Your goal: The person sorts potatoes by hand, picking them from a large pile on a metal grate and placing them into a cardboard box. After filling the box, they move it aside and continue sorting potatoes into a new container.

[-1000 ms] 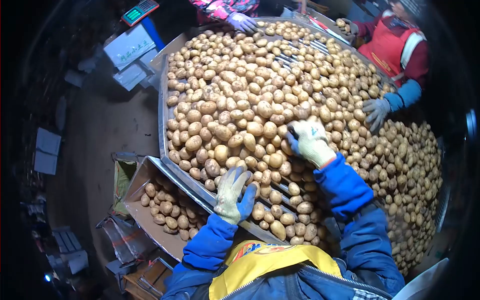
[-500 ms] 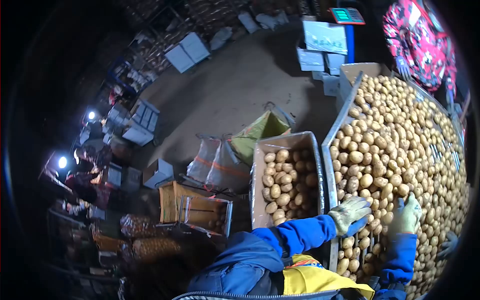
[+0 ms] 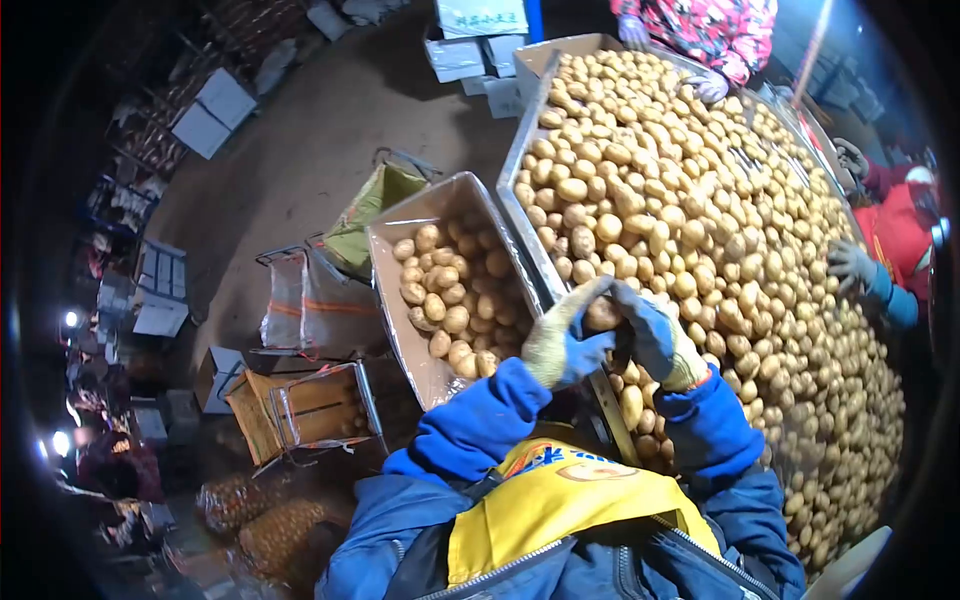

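My left hand [image 3: 566,338], in a yellow and blue work glove, is at the near edge of the sorting table, its fingers curled against a brownish potato [image 3: 602,314]. My right hand [image 3: 660,338], gloved the same way, closes on that potato from the other side. Both hands are over the table's metal rim, and their fingers hide part of the potato. A thick spread of potatoes [image 3: 690,215] covers the table beyond them. Left of my hands stands a plastic-lined carton [image 3: 385,275] partly filled with potatoes.
Across the table, a person in a pink patterned jacket [image 3: 700,30] and one in red [image 3: 895,235] reach gloved hands over the potatoes. A green sack [image 3: 365,220], a clear sack on a frame [image 3: 290,300] and a brown box [image 3: 250,415] stand to the left.
The view has swung right, bringing the person in red into sight. My hands, apart over the potatoes before, have come together at the table's rim around one potato.
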### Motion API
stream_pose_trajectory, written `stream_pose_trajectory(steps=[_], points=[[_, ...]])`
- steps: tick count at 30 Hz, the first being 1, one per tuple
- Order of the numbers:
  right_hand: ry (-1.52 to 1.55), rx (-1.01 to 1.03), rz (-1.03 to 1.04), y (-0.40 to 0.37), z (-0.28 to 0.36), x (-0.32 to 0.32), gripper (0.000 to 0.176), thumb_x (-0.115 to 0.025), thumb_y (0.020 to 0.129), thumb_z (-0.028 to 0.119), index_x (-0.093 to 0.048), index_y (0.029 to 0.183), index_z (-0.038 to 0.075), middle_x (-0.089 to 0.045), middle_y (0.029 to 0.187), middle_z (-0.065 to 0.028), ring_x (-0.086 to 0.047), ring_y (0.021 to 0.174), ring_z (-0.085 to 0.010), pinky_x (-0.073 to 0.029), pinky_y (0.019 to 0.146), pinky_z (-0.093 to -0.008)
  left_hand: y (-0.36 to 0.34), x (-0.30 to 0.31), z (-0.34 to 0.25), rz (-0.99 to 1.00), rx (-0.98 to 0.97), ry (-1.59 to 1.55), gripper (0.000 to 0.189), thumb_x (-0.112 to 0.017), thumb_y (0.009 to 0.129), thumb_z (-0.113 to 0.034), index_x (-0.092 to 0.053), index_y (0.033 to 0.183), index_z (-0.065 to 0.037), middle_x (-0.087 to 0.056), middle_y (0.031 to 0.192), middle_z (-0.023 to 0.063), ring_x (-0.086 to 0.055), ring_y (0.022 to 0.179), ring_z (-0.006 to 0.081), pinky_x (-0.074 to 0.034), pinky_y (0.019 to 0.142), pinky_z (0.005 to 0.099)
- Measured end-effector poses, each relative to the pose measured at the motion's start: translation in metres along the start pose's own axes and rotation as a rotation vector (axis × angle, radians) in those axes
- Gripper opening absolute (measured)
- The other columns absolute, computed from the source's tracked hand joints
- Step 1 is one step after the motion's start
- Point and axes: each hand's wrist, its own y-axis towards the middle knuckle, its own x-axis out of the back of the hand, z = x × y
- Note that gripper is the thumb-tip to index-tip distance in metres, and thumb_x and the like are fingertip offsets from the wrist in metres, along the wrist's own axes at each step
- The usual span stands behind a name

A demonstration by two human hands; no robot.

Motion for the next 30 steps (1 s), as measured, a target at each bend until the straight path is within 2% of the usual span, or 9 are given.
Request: stream_pose_trajectory(steps=[2,4,5,8,9,14,23,28,30], points=[[0.102,0.092,0.075,0.000,-0.017,-0.007,0.048,-0.049,0.109,0.048,-0.070,0.118,0.006,-0.074,0.097,-0.0019,-0.068,0.075,-0.0107,-0.054,0.060,-0.0244,-0.011,0.001,-0.021,-0.081,0.019,0.283,0.072,-0.085,0.086,-0.006,-0.051,0.149,-0.002,-0.065,0.135,0.0143,-0.063,0.122,0.0200,-0.051,0.107,0.0338],[0.761,-0.135,0.296,0.013,-0.045,-0.006,0.048,-0.041,0.113,0.035,-0.053,0.147,0.004,-0.064,0.138,-0.0161,-0.065,0.122,-0.0252,-0.053,0.105,-0.0435,-0.017,0.006,-0.025,-0.132,0.054,0.246,0.071,-0.089,0.084,-0.013,-0.055,0.146,0.000,-0.066,0.135,0.0162,-0.064,0.122,0.0196,-0.052,0.105,0.0339],[0.748,-0.184,0.252,0.009,-0.048,-0.006,0.050,-0.042,0.112,0.039,-0.054,0.146,0.003,-0.064,0.139,-0.0151,-0.064,0.124,-0.0260,-0.050,0.109,-0.0450,-0.020,0.008,-0.026,-0.149,0.055,0.247,0.070,-0.090,0.082,-0.017,-0.058,0.142,0.001,-0.067,0.134,0.0176,-0.064,0.122,0.0196,-0.053,0.104,0.0349],[0.653,-0.227,0.262,0.001,-0.037,-0.011,0.052,-0.045,0.111,0.041,-0.054,0.146,0.003,-0.064,0.139,-0.0144,-0.062,0.127,-0.0254,-0.051,0.108,-0.0432,-0.025,0.007,-0.041,-0.155,-0.033,0.430,0.068,-0.091,0.081,-0.017,-0.061,0.141,-0.001,-0.069,0.131,0.0172,-0.066,0.121,0.0196,-0.053,0.103,0.0357],[0.521,-0.146,0.156,0.000,-0.044,-0.017,0.055,-0.056,0.105,0.051,-0.063,0.133,0.004,-0.071,0.116,-0.0058,-0.069,0.100,-0.0166,-0.056,0.086,-0.0352,-0.027,0.011,-0.040,-0.166,-0.026,0.424,0.068,-0.092,0.078,-0.019,-0.064,0.139,-0.005,-0.072,0.126,0.0172,-0.069,0.117,0.0235,-0.055,0.101,0.0370],[0.167,-0.011,0.164,-0.012,-0.017,-0.030,0.047,-0.059,0.106,0.042,-0.068,0.126,0.002,-0.072,0.112,-0.0018,-0.067,0.099,-0.0111,-0.054,0.090,-0.0292,-0.031,0.012,-0.046,-0.185,-0.240,0.722,0.071,-0.093,0.074,-0.022,-0.065,0.139,-0.013,-0.071,0.122,0.0180,-0.072,0.111,0.0333,-0.057,0.096,0.0398],[0.227,0.000,0.180,-0.007,-0.027,-0.033,0.042,-0.056,0.108,0.035,-0.068,0.125,-0.002,-0.073,0.112,-0.0053,-0.066,0.100,-0.0119,-0.054,0.087,-0.0289,-0.040,0.022,-0.043,-0.186,-0.117,0.793,0.072,-0.079,0.067,0.004,-0.064,0.137,-0.006,-0.070,0.121,0.0121,-0.070,0.108,0.0234,-0.055,0.097,0.0364],[-0.374,0.192,0.011,-0.008,-0.026,-0.042,0.038,-0.054,0.108,0.024,-0.063,0.133,-0.002,-0.071,0.117,-0.0080,-0.065,0.102,-0.0149,-0.053,0.089,-0.0307,-0.055,0.067,-0.033,-0.522,-0.048,0.651,0.060,-0.085,0.086,-0.009,-0.057,0.139,0.001,-0.065,0.122,0.0123,-0.064,0.103,0.0172,-0.057,0.093,0.0336],[-0.847,0.407,-0.088,-0.007,-0.042,-0.041,0.048,-0.069,0.095,0.021,-0.061,0.138,0.001,-0.067,0.129,-0.0191,-0.064,0.120,-0.0320,-0.049,0.105,-0.0416,-0.071,0.100,-0.026,-0.702,-0.148,0.327,0.054,-0.079,0.089,-0.003,-0.056,0.138,0.002,-0.063,0.125,0.0126,-0.063,0.106,0.0189,-0.056,0.097,0.0351]])
